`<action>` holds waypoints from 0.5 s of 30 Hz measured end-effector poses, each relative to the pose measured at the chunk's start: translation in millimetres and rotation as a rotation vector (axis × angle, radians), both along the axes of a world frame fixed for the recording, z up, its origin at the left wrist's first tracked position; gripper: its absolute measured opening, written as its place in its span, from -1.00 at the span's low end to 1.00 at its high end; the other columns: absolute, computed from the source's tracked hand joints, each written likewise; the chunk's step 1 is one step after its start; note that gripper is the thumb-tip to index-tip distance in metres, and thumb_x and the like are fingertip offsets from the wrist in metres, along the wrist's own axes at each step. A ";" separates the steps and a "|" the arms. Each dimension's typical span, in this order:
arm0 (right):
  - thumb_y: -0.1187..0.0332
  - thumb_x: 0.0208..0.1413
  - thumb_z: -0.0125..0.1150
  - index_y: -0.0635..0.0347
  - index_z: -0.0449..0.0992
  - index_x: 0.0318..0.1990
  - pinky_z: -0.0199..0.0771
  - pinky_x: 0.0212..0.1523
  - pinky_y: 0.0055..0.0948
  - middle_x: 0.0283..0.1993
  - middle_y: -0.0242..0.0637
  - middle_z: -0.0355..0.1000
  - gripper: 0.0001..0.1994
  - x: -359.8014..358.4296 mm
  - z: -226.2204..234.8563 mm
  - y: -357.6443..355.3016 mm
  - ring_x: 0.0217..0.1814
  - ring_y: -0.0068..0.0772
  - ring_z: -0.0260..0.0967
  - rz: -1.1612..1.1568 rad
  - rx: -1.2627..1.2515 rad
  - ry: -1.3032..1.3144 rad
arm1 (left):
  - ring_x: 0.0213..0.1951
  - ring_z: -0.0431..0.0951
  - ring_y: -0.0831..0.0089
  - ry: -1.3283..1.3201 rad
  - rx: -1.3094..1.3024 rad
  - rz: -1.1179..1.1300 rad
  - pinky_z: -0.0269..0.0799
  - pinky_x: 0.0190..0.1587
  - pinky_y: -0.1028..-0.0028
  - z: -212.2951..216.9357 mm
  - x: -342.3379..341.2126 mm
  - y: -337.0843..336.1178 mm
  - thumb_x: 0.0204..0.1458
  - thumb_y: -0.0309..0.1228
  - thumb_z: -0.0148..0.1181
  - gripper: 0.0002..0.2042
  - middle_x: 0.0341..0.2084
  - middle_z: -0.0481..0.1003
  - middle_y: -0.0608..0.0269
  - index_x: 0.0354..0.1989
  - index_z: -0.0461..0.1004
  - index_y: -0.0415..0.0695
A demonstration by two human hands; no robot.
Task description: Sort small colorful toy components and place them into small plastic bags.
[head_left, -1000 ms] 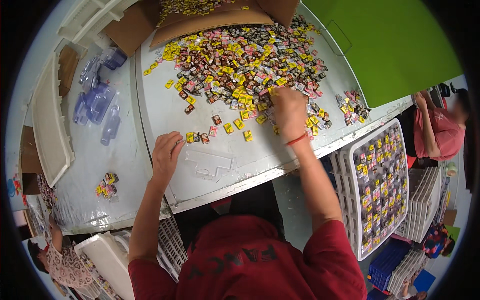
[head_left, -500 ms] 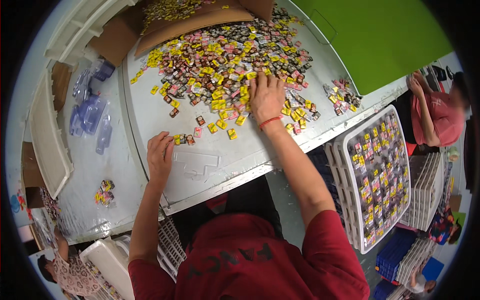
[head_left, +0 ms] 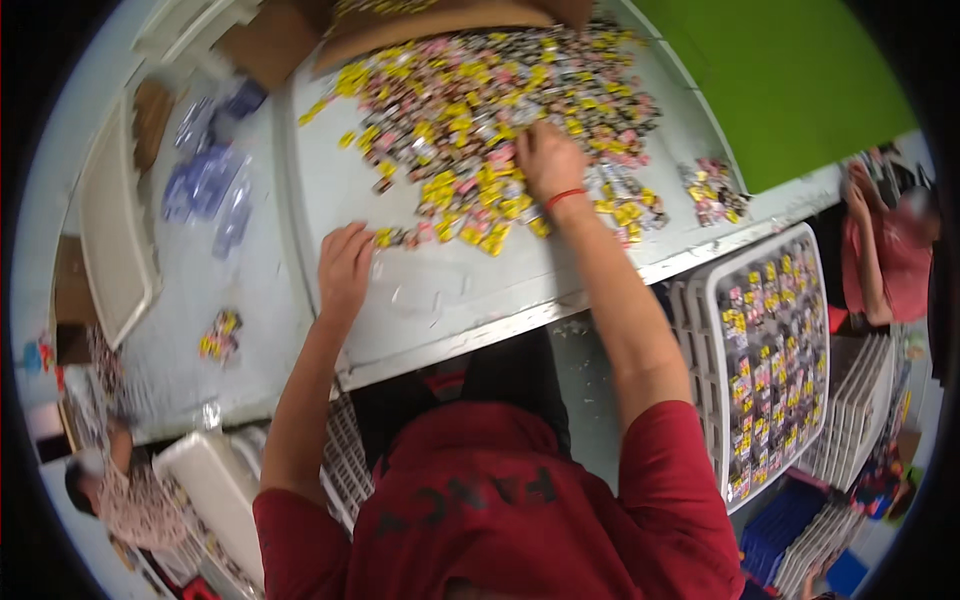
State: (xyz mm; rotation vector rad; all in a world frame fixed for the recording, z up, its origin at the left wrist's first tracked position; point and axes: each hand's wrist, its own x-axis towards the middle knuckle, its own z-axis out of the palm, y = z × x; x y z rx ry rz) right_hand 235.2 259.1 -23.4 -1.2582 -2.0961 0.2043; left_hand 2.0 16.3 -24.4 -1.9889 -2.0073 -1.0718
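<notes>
A wide heap of small printed pieces (head_left: 480, 110) in yellow, pink, brown and dark colours covers the table. My right hand (head_left: 553, 165), a red cord at its wrist, is in the heap with fingers curled closed; what they hold is hidden. My left hand (head_left: 345, 268) rests on the table to the left, fingers loosely bent and holding nothing visible. Its fingertips are at the left end of a short row of the same pieces (head_left: 405, 238). Just in front of that row lies a clear plastic tray (head_left: 430, 295), blurred and hard to make out.
An open cardboard box (head_left: 440, 35) lies behind the heap. Clear plastic shells (head_left: 205, 185) and a small cluster of pieces (head_left: 220, 335) are on the left. Another cluster (head_left: 715, 190) sits far right. Stacked white trays (head_left: 715, 370) hold filled packs. Co-workers are at both sides.
My right hand has curled its fingers and drawn yellow pieces nearer to the row. My left hand stays by the row's end. The whole view has shifted slightly and blurred.
</notes>
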 end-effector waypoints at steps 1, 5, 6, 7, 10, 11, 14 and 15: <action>0.18 0.11 0.10 0.15 0.47 -0.38 0.44 -0.37 -0.09 -0.38 -0.05 0.49 -0.77 3.3 0.0 1.5 -0.37 0.02 0.47 -0.010 0.017 -0.020 | -0.01 0.43 0.08 -0.031 -0.011 0.029 0.32 0.07 0.26 1.3 1.0 0.6 0.05 -0.57 0.13 -0.84 -0.11 0.48 0.02 -0.18 0.50 -0.24; 0.08 0.11 0.14 0.13 0.50 -0.33 0.44 -0.30 -0.11 -0.35 -0.10 0.50 -0.71 17.7 10.5 0.1 -0.31 0.00 0.47 -0.054 -0.037 -0.097 | 0.04 0.40 0.07 -0.072 -0.006 0.076 0.28 0.11 0.24 13.7 11.0 -3.2 0.00 -0.56 0.16 -0.78 -0.01 0.43 0.01 -0.14 0.48 -0.21; 0.08 0.11 0.14 0.13 0.50 -0.33 0.44 -0.30 -0.11 -0.35 -0.10 0.50 -0.71 20.3 7.2 -4.2 -0.31 0.00 0.47 -0.029 -0.040 -0.097 | 0.07 0.38 0.06 -0.066 -0.006 0.018 0.27 0.12 0.23 16.3 14.0 -5.7 -0.01 -0.56 0.17 -0.76 0.01 0.42 0.03 -0.12 0.47 -0.20; 0.04 0.11 0.14 0.10 0.51 -0.24 0.40 -0.17 -0.12 -0.24 -0.08 0.49 -0.68 24.0 3.3 -9.7 -0.18 0.01 0.43 0.018 0.007 -0.086 | 0.09 0.36 0.05 -0.061 -0.004 -0.046 0.26 0.13 0.22 18.8 17.0 -7.0 -0.03 -0.56 0.18 -0.74 0.02 0.41 0.04 -0.11 0.47 -0.19; -0.03 0.11 0.13 0.02 0.47 -0.03 0.25 0.08 -0.07 0.00 -0.06 0.38 -0.60 20.1 5.0 -53.3 0.08 0.05 0.27 0.150 0.141 -0.097 | 0.09 0.35 0.09 -0.018 0.005 -0.053 0.29 0.09 0.25 23.8 21.8 -7.7 -0.05 -0.51 0.26 -0.72 0.03 0.39 0.10 -0.11 0.47 -0.20; -0.05 0.10 0.13 -0.03 0.44 0.08 0.12 0.20 0.00 0.14 -0.06 0.30 -0.54 17.1 9.0 -68.9 0.23 0.08 0.15 0.218 0.232 -0.119 | 0.09 0.35 0.09 -0.018 0.006 -0.044 0.29 0.09 0.25 27.0 21.1 -5.9 -0.05 -0.51 0.26 -0.72 0.03 0.39 0.10 -0.11 0.47 -0.20; -0.02 0.13 0.10 -0.09 0.33 0.20 -0.08 0.27 0.18 0.30 -0.13 0.12 -0.49 11.6 15.7 -92.3 0.35 0.12 -0.05 0.490 0.212 -0.278 | 0.14 0.31 0.10 -0.052 -0.031 -0.032 0.26 0.13 0.24 29.0 17.5 2.1 -0.02 -0.47 0.24 -0.72 0.05 0.38 0.11 -0.10 0.47 -0.19; -0.02 0.13 0.10 -0.09 0.33 0.20 -0.08 0.27 0.18 0.30 -0.13 0.12 -0.49 6.5 15.9 -92.1 0.35 0.12 -0.05 0.486 0.213 -0.278 | 0.14 0.31 0.10 -0.091 -0.037 -0.032 0.26 0.13 0.25 26.9 16.9 3.7 0.00 -0.45 0.23 -0.73 0.04 0.38 0.12 -0.10 0.47 -0.20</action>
